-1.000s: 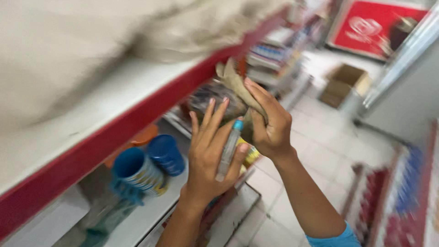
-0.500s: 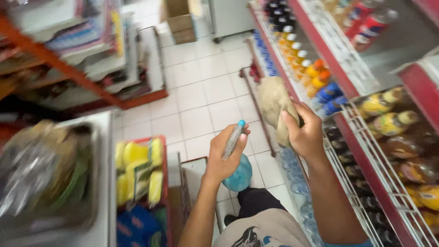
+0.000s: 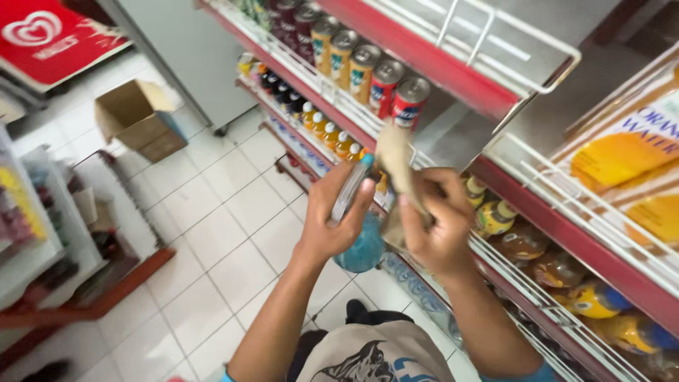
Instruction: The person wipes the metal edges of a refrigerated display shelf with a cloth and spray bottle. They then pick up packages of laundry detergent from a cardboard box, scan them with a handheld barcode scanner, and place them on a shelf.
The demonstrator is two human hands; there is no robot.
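My left hand point(image 3: 332, 219) grips a spray bottle point(image 3: 351, 189), my right hand point(image 3: 435, 226) a cloth point(image 3: 396, 163) — both just below the cans point(image 3: 368, 67); wiping that shelf needs a reach upward.

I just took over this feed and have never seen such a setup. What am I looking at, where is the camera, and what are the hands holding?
There is no machine here: a person wears one camera on the head, looking down at their own bare hands in a shop aisle. The left hand holds a slim grey pen-like tool with a teal tip. The right hand grips a crumpled beige cloth. Beside them, a red-edged shelf carries drink cans above and small orange bottles lower down. A cardboard box sits on the white tiled floor.
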